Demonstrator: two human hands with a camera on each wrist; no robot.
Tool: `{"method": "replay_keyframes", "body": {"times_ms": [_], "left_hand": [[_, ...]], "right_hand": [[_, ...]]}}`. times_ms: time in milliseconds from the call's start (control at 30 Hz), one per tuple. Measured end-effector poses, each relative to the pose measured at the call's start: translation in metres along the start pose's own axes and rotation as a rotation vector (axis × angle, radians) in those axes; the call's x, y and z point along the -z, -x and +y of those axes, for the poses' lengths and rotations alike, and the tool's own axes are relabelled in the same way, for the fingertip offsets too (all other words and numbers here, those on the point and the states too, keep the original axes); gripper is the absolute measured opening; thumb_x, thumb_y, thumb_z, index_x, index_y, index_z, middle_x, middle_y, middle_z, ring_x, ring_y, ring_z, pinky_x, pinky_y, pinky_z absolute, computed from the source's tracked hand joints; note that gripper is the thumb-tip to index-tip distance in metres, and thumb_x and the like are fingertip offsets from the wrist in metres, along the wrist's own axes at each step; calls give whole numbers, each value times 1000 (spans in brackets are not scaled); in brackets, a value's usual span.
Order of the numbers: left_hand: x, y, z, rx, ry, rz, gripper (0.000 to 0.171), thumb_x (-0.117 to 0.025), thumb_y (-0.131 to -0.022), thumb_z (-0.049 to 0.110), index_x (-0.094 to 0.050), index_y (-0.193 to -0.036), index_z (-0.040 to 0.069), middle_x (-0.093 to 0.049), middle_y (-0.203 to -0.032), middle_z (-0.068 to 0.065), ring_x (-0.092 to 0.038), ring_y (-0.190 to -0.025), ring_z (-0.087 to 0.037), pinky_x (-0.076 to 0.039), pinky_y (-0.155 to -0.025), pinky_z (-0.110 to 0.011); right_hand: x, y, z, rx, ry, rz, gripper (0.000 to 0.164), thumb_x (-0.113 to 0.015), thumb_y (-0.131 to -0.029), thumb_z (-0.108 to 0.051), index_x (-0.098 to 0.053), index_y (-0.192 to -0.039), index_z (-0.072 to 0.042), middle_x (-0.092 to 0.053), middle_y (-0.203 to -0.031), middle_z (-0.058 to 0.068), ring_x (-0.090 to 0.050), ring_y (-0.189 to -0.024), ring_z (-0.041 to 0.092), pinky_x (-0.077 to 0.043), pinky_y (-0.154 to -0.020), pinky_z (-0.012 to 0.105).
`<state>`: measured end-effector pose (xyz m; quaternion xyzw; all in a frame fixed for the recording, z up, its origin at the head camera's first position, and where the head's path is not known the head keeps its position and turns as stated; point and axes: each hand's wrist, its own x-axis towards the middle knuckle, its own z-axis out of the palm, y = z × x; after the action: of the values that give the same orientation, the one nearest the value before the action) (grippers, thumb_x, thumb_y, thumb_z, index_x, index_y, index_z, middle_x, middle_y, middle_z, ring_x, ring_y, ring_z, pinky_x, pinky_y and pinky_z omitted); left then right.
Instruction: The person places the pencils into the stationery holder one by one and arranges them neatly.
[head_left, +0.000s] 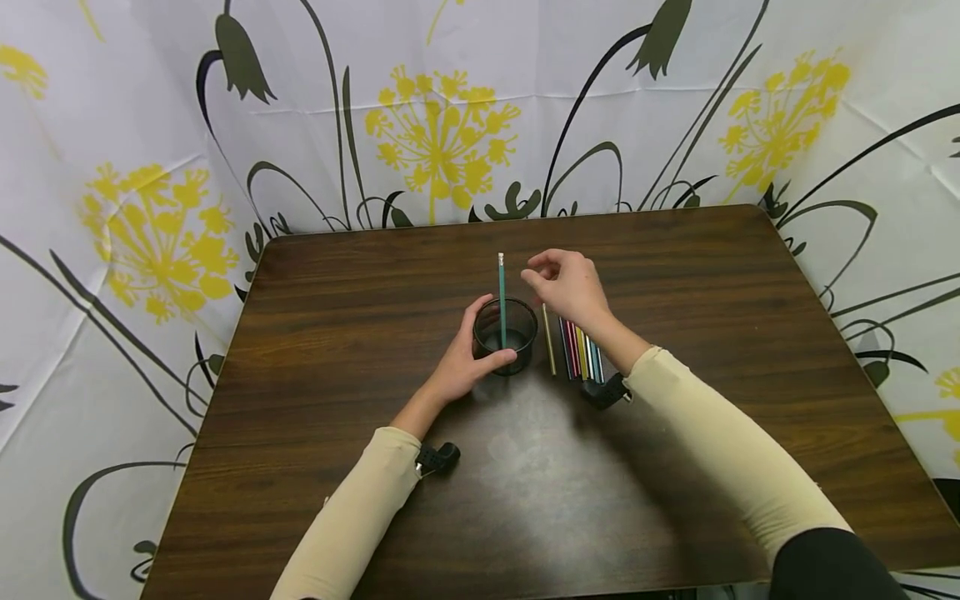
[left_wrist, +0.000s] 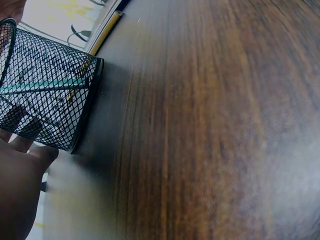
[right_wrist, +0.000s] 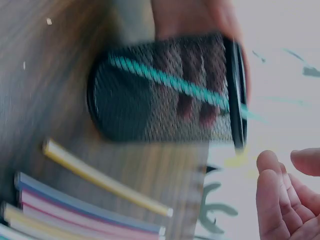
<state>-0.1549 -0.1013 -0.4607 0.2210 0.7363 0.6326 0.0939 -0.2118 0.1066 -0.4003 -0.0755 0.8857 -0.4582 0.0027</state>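
Observation:
My left hand [head_left: 459,363] holds a black mesh pencil cup [head_left: 522,327] upright on the table, thumb on the near side and fingers around the far side. A teal pencil [head_left: 502,287] stands inside the cup, leaning on its wall, its eraser end up. My right hand [head_left: 573,285] hovers to the right of the cup's rim and holds nothing; the right wrist view shows a gap between its thumb and fingertips. Beside the cup lies a gold pencil [head_left: 549,340], apart from a row of several coloured pencils [head_left: 581,350] under my right forearm.
The brown wood-grain table [head_left: 330,333] spreads on all sides of the cup. Behind its far edge hangs a white cloth [head_left: 300,133] with yellow and grey-green flowers. Black wrist cameras sit on the left cuff [head_left: 438,458] and on the right, near the pencil row.

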Motion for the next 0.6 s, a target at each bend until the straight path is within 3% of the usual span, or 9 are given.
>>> {"method": "replay_keyframes", "body": {"times_ms": [167,300,433,600], "left_hand": [[-1,1,1,-9,-28,4,83,-69,-90,6,-16,-154,11,-30,-152,-19,-29,-139,-41,-24,-109,-61],[0,1,0,-9,-20,2,83,-70,-90,8,-16,-154,11,-30,-152,-18,-29,-140,-39,-24,-110,-60],[0,0,0,-18,-3,-2,83,-70,-90,7,-16,-153,9,-31,-151,-19,-28,-140,-40,-24,-110,-59],[0,0,-1,-10,5,-9,83,-69,-90,6,-16,-153,9,-30,-151,-20,-27,-140,-40,-24,-110,-59]], "right_hand": [[24,-5,29,-115,-6,25,25,-65,-95,-23,-69,-111,-5,-71,-93,16,-71,-70,26,-55,-56,32],[35,-4,58,-201,67,10,25,-64,-96,-24,-68,-110,-4,-69,-95,15,-71,-76,29,-55,-56,31],[37,0,86,-279,106,-18,26,-63,-96,-24,-68,-109,-2,-68,-94,14,-70,-71,25,-54,-55,28],[33,5,110,-346,76,-66,28,-65,-95,-25,-67,-108,0,-68,-95,15,-68,-73,22,-56,-58,30]]}}
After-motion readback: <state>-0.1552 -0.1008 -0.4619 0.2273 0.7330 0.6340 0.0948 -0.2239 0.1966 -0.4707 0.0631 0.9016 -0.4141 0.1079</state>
